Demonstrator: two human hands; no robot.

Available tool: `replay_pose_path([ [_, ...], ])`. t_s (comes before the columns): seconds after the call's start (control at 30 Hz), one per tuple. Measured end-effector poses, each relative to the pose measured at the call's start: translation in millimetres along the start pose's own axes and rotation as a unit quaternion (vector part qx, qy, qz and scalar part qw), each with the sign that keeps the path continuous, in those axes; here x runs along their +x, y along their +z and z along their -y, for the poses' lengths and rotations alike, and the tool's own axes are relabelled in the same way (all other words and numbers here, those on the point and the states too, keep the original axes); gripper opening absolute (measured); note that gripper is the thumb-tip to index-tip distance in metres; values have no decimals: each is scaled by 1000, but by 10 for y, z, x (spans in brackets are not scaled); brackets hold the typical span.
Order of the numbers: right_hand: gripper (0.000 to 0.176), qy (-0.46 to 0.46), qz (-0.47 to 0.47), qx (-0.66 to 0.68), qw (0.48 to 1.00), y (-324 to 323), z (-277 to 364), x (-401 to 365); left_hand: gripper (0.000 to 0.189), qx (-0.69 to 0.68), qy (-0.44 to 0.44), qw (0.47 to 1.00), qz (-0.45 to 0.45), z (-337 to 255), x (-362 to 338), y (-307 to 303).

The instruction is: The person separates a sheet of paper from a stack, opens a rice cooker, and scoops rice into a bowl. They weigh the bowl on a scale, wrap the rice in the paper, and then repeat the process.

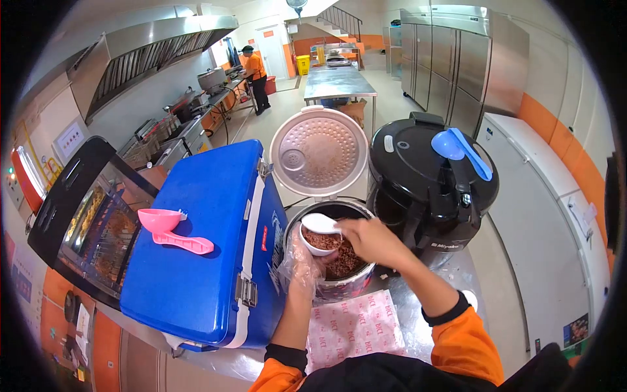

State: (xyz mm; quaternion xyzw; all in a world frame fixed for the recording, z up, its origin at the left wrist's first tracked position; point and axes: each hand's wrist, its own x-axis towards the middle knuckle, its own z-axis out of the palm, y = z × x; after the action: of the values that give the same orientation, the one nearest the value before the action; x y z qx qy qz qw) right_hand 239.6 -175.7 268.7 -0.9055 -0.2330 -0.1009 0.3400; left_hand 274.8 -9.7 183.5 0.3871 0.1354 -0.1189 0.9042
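over the open cooker [343,289], the left hand [303,260] cups the bowl [313,249]; the right hand [367,238] grips the white scoop [321,223]. the bowl, probably light, stiff and slightly slippery, is best held around its lower wall.

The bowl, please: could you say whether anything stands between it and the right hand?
Nothing visible does: the right hand holds the spoon over the bowl, which the left hand holds above the pot. The lid stands open beyond, out of the way.
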Motion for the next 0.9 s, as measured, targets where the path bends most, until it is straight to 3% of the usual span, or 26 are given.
replay_pose_path([
  [0.1, 25, 75, 58, -48, 994, 117, 208, -171, 58, -6, 18, 999, -32, 7, 37, -35],
  [0.2, 25, -8, 11, 34, 999, 2, -2, -43, 56, -39, 18, 999, -25, -5, 90, -85],
  [0.33, 23, 9, -99, 118, 988, -152, 99, -305, 53, -128, 6, 992, -11, -150, 4, -33],
  [0.37, 24, -42, -127, 131, 982, -62, 33, -358, 52, -144, 14, 989, -32, -176, -19, 21],
  [0.4, 25, 9, -64, 112, 992, -65, 49, -414, 50, -160, 20, 986, -52, -185, -27, 66],
  [0.57, 23, -17, 8, -11, 1000, -79, 73, -258, 55, -75, 13, 997, -19, -82, -109, 98],
  [0.67, 22, -36, 24, -31, 999, -144, -11, -143, 57, -60, -29, 995, 68, 18, 15, -90],
  [0.8, 24, -17, -89, 3, 996, -43, 219, -140, 58, -41, 20, 999, 11, -17, -79, 44],
  [0.9, 27, 43, 3, -72, 996, 82, 374, -215, 53, -107, 38, 994, 11, 41, 49, -67],
])
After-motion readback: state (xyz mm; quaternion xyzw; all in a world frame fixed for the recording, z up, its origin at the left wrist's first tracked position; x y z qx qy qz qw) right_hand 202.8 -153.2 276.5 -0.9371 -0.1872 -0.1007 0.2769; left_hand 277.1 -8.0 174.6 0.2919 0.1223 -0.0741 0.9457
